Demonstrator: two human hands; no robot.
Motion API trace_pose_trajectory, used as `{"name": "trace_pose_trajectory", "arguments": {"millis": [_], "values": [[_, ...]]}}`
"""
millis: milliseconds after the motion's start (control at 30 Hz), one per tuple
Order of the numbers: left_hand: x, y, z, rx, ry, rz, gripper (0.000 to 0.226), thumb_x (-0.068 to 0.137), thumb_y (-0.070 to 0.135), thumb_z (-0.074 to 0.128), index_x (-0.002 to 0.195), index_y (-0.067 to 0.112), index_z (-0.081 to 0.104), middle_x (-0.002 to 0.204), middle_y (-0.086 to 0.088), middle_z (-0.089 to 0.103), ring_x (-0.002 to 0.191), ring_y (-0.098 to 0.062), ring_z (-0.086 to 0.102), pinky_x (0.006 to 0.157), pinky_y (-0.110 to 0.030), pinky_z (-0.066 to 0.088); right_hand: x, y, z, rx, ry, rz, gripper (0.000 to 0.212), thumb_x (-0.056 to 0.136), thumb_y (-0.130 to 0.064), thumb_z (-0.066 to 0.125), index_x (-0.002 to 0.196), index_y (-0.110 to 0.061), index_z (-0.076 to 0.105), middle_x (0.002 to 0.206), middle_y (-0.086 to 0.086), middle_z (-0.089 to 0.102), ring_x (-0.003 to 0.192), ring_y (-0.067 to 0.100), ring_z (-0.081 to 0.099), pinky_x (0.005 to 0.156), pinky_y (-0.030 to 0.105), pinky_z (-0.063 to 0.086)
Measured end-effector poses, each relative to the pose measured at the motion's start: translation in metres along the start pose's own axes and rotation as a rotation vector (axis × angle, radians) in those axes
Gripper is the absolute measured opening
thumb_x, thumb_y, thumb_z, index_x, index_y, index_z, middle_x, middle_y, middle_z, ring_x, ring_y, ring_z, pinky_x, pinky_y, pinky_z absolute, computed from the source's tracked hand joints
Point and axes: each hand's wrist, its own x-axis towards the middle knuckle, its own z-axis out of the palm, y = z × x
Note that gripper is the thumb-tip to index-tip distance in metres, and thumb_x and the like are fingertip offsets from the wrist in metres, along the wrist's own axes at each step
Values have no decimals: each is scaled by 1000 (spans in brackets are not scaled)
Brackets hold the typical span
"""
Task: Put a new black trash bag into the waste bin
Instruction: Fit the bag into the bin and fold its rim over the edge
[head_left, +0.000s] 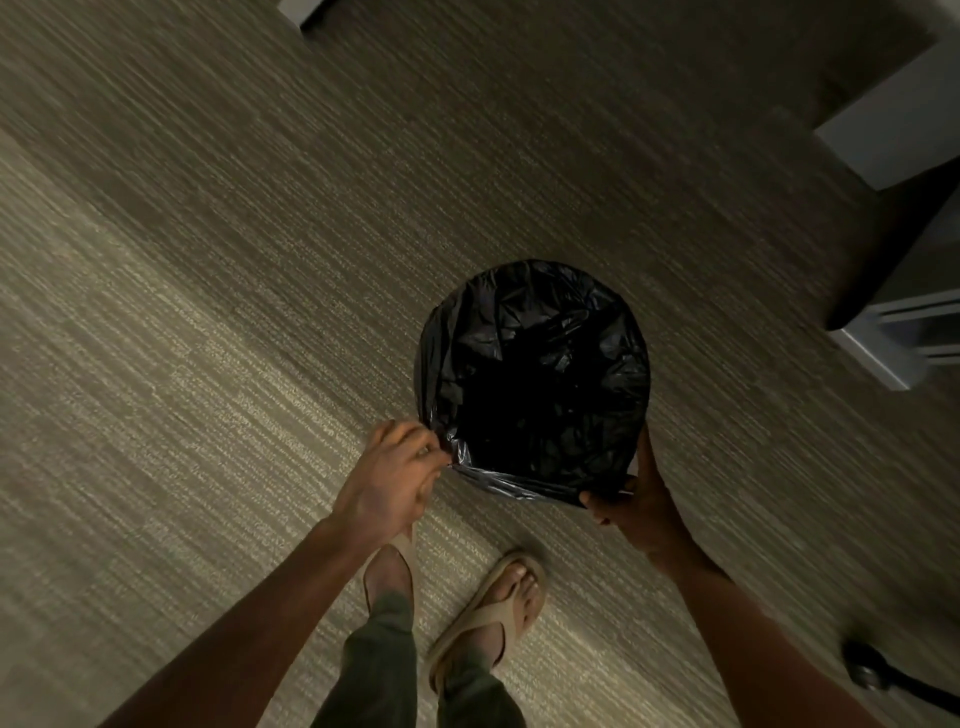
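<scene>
Scene: While the person stands on a striped carpet floor (208, 312) and looks straight down, the waste bin (631, 465) sits just ahead of the feet, a little right of the picture's centre.
Trash bag: the black trash bag (532, 379) lines the round opening, its crinkled plastic sagging into a dark hollow in the middle; the film is folded outward over the rim all round, so almost none of the bin itself shows.
Left hand: the left hand (395, 480) is at about 8 o'clock on the rim, fingers bunched and pinching a gathered fold of the bag's edge.
Right hand: the right hand (636, 501) is at about 5 o'clock, fingers curled under the overhanging film and against the bin's side, thumb lying up along the rim; it grasps the bag's edge there.
Bag edge between hands: a band of plastic runs taut from one hand to the other along the near side.
Feet: two feet in tan sandals (488, 610) stand at 6 o'clock from the bin, near it but apart, with olive trouser legs (379, 665) below them.
Surroundings: pale grey furniture (883, 358) stands at 2 to 3 o'clock, well apart from the bin; a dark chair castor (865, 670) is at 4 o'clock near the frame edge.
</scene>
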Motion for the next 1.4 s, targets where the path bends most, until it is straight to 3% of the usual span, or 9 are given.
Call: {"name": "trace_pose_trajectory", "arguments": {"millis": [100, 233, 400, 500, 667, 800, 933, 1167, 1400], "values": [[-2, 0, 7, 30, 18, 5, 23, 78, 14, 81, 101, 16, 81, 105, -4, 72, 111, -30, 65, 98, -49, 54, -3, -2, 13, -90, 95, -29, 133, 80, -8, 88, 157, -63, -5, 138, 16, 64, 100, 33, 75, 72, 42, 65], [-5, -1, 16, -104, 42, -81, 36, 87, 19, 51, 106, 12, 81, 111, -6, 75, 119, -24, 58, 109, -37, 39, 0, 1, 30, -111, 203, -20, 137, 76, -24, 91, 153, -67, -14, 100, 11, 79, 82, 28, 78, 78, 48, 65], [-6, -7, 25, -260, -194, -236, 41, 91, 11, 66, 132, 11, 70, 147, -5, 61, 143, -24, 50, 119, -33, 39, 7, 12, 40, -189, 281, 26, 138, 76, -25, 90, 159, -54, -16, 79, 12, 77, 67, 26, 75, 63, 36, 59], [-3, -8, 22, -595, -90, -552, 39, 90, 2, 71, 128, 12, 72, 135, -4, 70, 111, -10, 69, 89, -4, 49, 17, 15, 37, -153, 261, 88, 137, 74, -22, 92, 164, -47, -8, 89, 17, 78, 74, 34, 78, 73, 46, 64], [21, 0, -5, -890, 448, -965, 23, 94, -1, 67, 110, 13, 75, 100, -4, 76, 89, -9, 72, 60, -3, 49, 23, 17, 10, 161, 64, 221, 113, 78, 1, 88, 165, -31, 23, 127, 24, 69, 104, 32, 74, 93, 57, 60], [46, -3, -21, -1078, 308, -881, 37, 104, 36, 56, 139, 26, 59, 117, 21, 66, 107, 1, 63, 88, -13, 51, 20, 3, -21, 423, 212, 254, 66, 100, -1, 63, 159, -20, 39, 152, 20, 55, 123, 30, 62, 97, 43, 52], [76, -9, -11, -1261, 57, -839, 72, 95, 73, 36, 157, 37, 38, 160, 4, 48, 144, -22, 47, 121, -49, 37, 22, -35, -11, 527, 219, 153, 65, 102, -55, 48, 159, -25, 40, 153, 4, 54, 138, 24, 52, 111, 48, 44], [105, -24, -5, -1264, -96, -971, 96, 89, 87, 18, 146, 21, 58, 143, -13, 64, 136, -34, 57, 115, -47, 43, 47, -53, 17, 521, 297, 236, 67, 107, -58, 33, 157, -15, 44, 156, 11, 52, 140, 31, 52, 102, 39, 46], [113, -18, -18, -831, 367, -766, 61, 106, 59, 31, 150, 22, 51, 151, -12, 57, 133, -24, 55, 102, -29, 39, 66, -54, -8, 305, 427, -11, 88, 91, -74, 42, 161, -22, 37, 166, 5, 41, 144, 18, 45, 96, 18, 43]]}}
